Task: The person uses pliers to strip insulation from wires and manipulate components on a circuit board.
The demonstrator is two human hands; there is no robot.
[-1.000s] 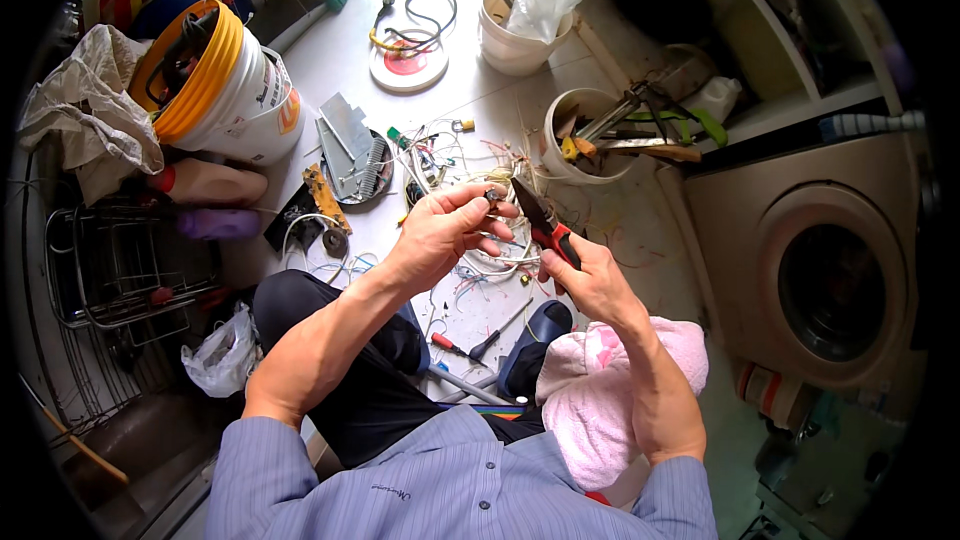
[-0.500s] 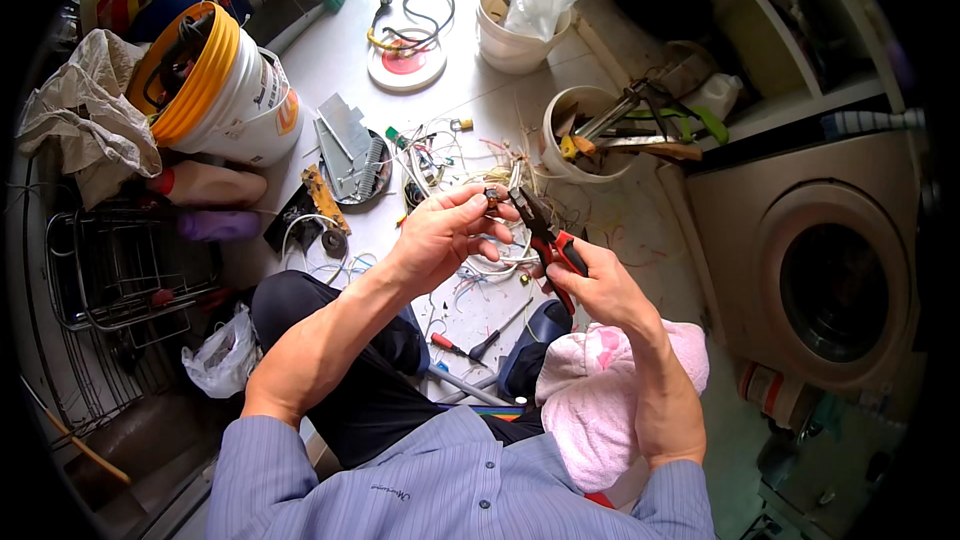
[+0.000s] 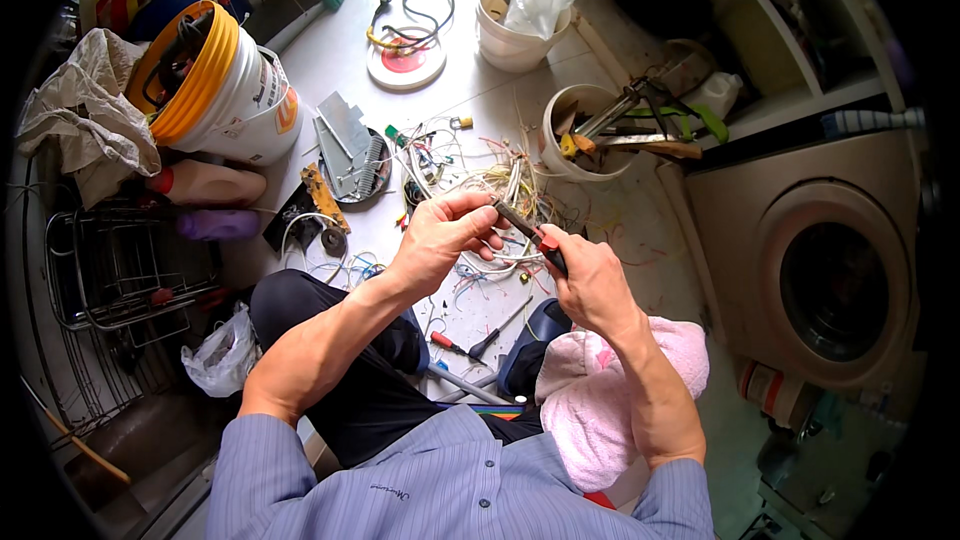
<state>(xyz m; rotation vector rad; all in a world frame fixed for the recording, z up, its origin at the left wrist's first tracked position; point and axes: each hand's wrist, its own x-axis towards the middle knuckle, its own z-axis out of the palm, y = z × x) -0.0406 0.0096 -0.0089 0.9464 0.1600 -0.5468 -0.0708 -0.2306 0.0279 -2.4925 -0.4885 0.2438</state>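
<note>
In the middle of the head view, my left hand (image 3: pixel 445 237) pinches a small dark part that its fingers mostly hide. My right hand (image 3: pixel 592 280) is wrapped round the red and black handles of a pair of pliers (image 3: pixel 518 223). The pliers point up and to the left, edge-on, and their jaws meet the small part at my left fingertips. Whether the jaws grip it, I cannot tell. Beyond and below both hands, a tangle of cut wires (image 3: pixel 510 180) covers the floor. Two screwdrivers (image 3: pixel 486 343) lie between my feet.
Two white buckets (image 3: pixel 520 50) stand ahead; the nearer holds tools. A yellow-rimmed bucket (image 3: pixel 240 100) is at the left, near a dish of metal parts (image 3: pixel 350 155). A washing machine (image 3: pixel 810 250) stands on the right. A pink towel (image 3: pixel 590 410) hangs over my right leg.
The pliers have rolled from showing their broad side to edge-on, and their jaws have moved left to my left fingertips. My right hand has turned with them. The left hand has barely moved.
</note>
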